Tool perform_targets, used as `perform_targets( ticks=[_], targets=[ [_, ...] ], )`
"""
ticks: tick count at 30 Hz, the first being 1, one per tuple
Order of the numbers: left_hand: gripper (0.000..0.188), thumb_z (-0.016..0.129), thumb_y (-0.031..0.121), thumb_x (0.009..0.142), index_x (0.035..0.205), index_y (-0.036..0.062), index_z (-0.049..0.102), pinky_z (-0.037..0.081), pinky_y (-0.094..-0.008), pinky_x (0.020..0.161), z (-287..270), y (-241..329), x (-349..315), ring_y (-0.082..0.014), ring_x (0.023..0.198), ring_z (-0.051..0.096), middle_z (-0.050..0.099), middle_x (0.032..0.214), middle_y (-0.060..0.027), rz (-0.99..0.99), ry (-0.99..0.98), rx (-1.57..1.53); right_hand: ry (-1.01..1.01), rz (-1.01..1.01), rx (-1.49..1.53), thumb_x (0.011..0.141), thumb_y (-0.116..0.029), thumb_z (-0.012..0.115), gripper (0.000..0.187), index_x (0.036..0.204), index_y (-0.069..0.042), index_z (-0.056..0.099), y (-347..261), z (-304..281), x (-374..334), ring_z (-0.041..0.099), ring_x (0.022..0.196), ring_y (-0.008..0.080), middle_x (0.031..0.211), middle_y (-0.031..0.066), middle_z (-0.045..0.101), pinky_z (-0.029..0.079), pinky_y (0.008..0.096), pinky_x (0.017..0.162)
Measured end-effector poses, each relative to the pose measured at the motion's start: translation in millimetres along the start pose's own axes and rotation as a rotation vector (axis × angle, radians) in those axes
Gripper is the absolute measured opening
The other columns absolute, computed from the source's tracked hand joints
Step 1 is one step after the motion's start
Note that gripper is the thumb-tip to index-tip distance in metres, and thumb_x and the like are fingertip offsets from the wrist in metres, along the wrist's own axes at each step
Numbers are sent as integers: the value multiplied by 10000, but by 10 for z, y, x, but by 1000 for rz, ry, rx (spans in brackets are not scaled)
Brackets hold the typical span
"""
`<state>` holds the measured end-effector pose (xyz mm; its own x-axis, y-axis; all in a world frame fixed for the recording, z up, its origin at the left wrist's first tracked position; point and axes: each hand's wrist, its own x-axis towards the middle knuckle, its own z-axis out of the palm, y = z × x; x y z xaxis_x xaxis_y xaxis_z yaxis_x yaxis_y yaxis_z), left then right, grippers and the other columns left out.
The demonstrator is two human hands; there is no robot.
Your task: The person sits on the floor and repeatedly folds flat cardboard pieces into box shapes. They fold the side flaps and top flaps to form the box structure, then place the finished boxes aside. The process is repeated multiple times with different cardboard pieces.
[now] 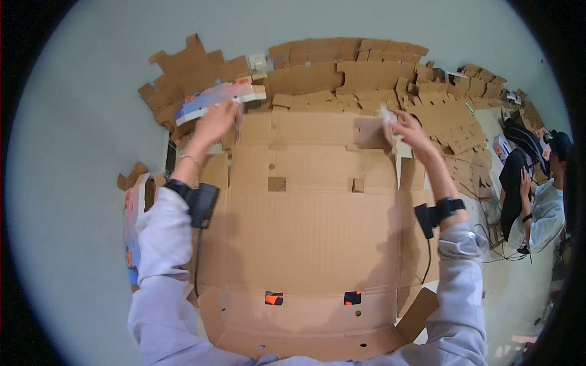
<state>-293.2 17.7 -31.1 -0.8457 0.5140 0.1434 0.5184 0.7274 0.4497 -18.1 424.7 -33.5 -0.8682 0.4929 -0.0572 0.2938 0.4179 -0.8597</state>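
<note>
Looks like a cardboard sheet point(311, 238), spread at centre from 6 o'clock up to the hands. Probably light for such breadth, fairly stiff across panels, prone to fold at creases and tear at thin tabs, hardly slippery. At 11 o'clock, left hand point(217, 124) by the far corner: blurred, cannot tell about its fingers, clamped or apart. At 1 o'clock, right hand point(416, 133) at a pale flap point(386, 114): fingers bent towards it, cannot tell if clamped. Best to grip by the side edges at 9 and 3, away from the cutouts point(276, 184). Mind the scrap cardboard point(372, 74) at 12 and wall point(73, 183) at 9; likely more room towards 4, over the floor point(516, 299), short of the co-worker point(547, 213) at 3
</note>
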Motion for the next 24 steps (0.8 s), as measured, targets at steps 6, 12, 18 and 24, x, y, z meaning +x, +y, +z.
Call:
perform_targets(
  ticks=[6, 12, 18, 24],
  targets=[
    [416, 611, 403, 869, 1015, 15, 634, 475, -327, 751, 144, 309, -125, -230, 797, 591, 660, 898, -145, 178, -4, -140, 2, -42, 155, 763, -314, 738, 554, 1200, -30, 552, 91, 218, 171, 576, 961, 258, 1090, 146, 617, 472, 385, 794],
    [476, 717, 424, 731, 670, 7, 497, 426, -392, 648, -319, 767, -869, -314, 772, 548, 557, 781, -135, 557, -283, 340, -239, -470, 102, 769, -325, 713, 387, 743, -33, 460, -168, 122, -570, 500, 896, 196, 936, 86, 576, 393, 333, 823],
    [305, 477, 313, 929, 949, 21, 564, 377, -360, 956, 55, 471, -1095, -305, 1089, 508, 509, 1201, -173, 450, -209, -229, -288, -332, -32, 900, -399, 579, 610, 1362, -47, 391, -280, 235, -776, 486, 1217, 285, 1368, 195, 428, 364, 380, 1034],
    [452, 456, 351, 925, 1274, 68, 495, 348, -390, 977, -36, 560, -1138, -342, 1143, 470, 510, 1215, -169, 456, -399, -95, -565, -345, -264, 819, -368, 666, 669, 1362, -61, 425, -348, 101, -871, 406, 1294, 335, 1410, 199, 396, 335, 407, 1056]
  ],
)
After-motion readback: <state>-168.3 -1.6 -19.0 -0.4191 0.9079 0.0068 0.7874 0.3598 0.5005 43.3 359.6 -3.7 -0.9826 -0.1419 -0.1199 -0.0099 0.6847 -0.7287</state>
